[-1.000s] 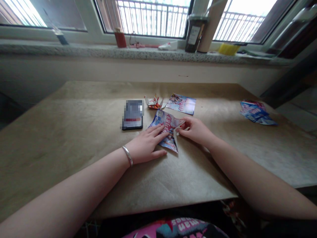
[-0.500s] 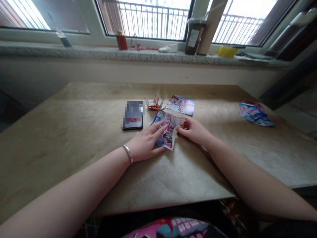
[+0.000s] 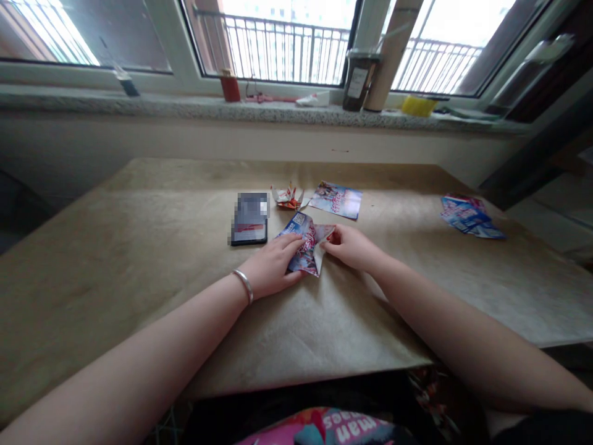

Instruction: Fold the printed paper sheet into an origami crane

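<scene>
A printed paper sheet (image 3: 307,242), blue and pink with a QR code at its top corner, lies partly folded on the table. My left hand (image 3: 273,264) rests flat over its left part, fingers stretched out, with a silver bangle at the wrist. At the sheet's right side my right hand (image 3: 347,246) pinches a raised corner, and the white underside shows there. Just beyond the sheet is a folded red-and-white paper piece (image 3: 288,198) with pointed tips. Another printed sheet (image 3: 337,200) lies flat behind my right hand.
A phone (image 3: 250,219) lies left of the papers. Several printed sheets (image 3: 470,216) are piled at the right of the table (image 3: 185,222). On the window sill stand a red container (image 3: 230,88), a dark lidded jar (image 3: 357,83) and a yellow item (image 3: 418,106).
My right hand has drawn the pinched corner leftward, so the sheet's right part bends further over. My left hand stays on the sheet. The camera view has shifted slightly.
</scene>
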The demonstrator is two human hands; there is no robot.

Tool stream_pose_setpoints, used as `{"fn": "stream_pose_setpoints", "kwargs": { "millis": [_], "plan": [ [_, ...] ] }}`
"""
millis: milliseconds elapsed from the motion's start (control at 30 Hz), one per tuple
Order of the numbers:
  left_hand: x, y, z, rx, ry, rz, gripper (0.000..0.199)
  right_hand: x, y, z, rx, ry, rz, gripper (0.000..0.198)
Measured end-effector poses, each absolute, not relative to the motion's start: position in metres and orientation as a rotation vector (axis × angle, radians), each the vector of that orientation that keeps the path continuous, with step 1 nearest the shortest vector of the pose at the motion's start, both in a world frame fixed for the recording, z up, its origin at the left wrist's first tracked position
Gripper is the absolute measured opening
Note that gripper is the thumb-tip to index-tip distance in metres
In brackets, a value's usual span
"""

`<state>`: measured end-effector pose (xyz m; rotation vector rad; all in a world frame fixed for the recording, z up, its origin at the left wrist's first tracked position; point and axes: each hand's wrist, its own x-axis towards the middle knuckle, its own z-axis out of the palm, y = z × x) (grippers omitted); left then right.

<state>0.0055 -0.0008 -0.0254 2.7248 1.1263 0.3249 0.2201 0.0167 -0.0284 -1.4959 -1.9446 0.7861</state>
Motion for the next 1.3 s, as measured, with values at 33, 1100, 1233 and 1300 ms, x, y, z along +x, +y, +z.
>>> {"fn": "stream_pose_setpoints", "kwargs": {
  "millis": [33, 1100, 1233, 1300],
  "plan": [
    [0.006, -0.002, -0.024, 2.746, 1.126, 0.316, 0.06, 0.22, 0.017, -0.026, -1.512, -1.958, 0.781, 0.013],
    [0.02, -0.006, -0.006, 2.849, 1.007, 0.789, 0.096, 0.221, -0.003, -0.009, -1.256, -2.06, 0.632, 0.017],
    [0.023, -0.011, -0.001, 2.772, 1.101, 0.889, 0.089, 0.221, -0.005, -0.008, -1.187, -2.039, 0.641, 0.011],
    [0.025, -0.013, 0.001, 2.74, 1.146, 0.903, 0.087, 0.221, -0.006, -0.008, -1.162, -1.995, 0.694, 0.01]
  ]
}}
